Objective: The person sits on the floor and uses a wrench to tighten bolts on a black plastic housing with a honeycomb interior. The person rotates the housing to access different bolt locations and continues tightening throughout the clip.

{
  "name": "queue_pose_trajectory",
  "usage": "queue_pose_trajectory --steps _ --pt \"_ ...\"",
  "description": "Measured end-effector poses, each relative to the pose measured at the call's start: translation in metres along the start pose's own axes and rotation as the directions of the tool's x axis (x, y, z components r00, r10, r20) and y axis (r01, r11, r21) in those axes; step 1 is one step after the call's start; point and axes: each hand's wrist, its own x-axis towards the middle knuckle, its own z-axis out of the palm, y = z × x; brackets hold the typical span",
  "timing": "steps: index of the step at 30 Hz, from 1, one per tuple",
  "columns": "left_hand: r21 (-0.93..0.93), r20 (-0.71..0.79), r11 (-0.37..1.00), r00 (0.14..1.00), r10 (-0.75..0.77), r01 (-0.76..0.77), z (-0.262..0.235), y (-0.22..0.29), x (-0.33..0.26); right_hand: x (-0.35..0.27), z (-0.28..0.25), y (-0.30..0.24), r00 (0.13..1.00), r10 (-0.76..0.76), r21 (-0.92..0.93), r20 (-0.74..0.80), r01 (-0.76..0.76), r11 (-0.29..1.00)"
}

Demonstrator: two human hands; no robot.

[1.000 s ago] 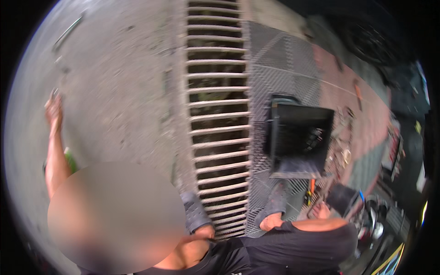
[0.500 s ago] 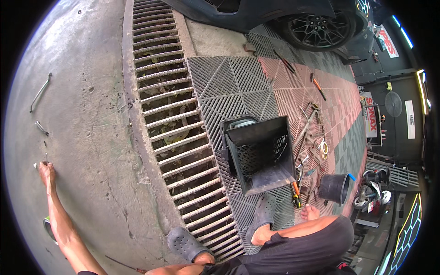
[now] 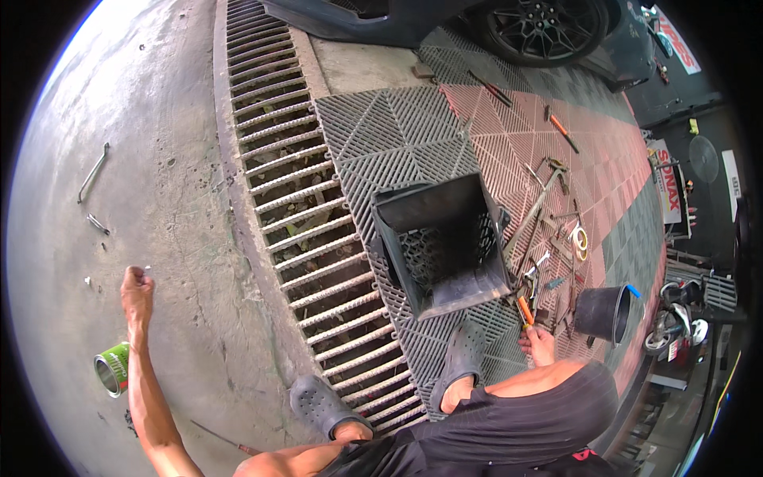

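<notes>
At the left my left hand (image 3: pixel 137 298) hovers over or rests on the concrete, fingers pinched together. A tiny pale piece (image 3: pixel 148 268) shows at its fingertips; its kind is too small to tell. A small white bit (image 3: pixel 87 280) and a small dark piece (image 3: pixel 103 246) lie beyond that hand. Beside my left forearm a green can (image 3: pixel 112 370) lies tipped, its open end facing left. My right hand (image 3: pixel 539 347), by my right knee, is closed around a yellow-handled tool (image 3: pixel 528 325), mostly hidden. An orange handle (image 3: pixel 524 308) sits just above its fingers.
A black crate (image 3: pixel 445 246) stands between my feet and the car (image 3: pixel 381 28). Several tools (image 3: pixel 544 226) and a tape roll (image 3: pixel 580 242) lie to its right, near a black bucket (image 3: pixel 602 314). A barred drain (image 3: pixel 318 238) crosses the floor. Two metal tools (image 3: pixel 94 172) lie far left.
My left hand has moved right across the concrete, and a thin small piece that lay at its fingertips is gone from the floor. My right hand has reached up and closed on the yellow-handled tool.
</notes>
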Motion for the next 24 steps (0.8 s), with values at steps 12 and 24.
queue_pose_trajectory --steps 12,24 --pt "-0.348 0.515 0.914 0.771 0.374 -0.210 -0.051 0.362 -0.155 -0.002 0.077 -0.066 0.957 -0.173 0.108 0.234 0.152 0.982" --pt "-0.581 0.780 0.689 0.538 0.319 0.434 0.073 0.526 -0.277 -0.079 0.108 -0.243 0.418 -0.833 0.187 0.363 0.843 0.505"
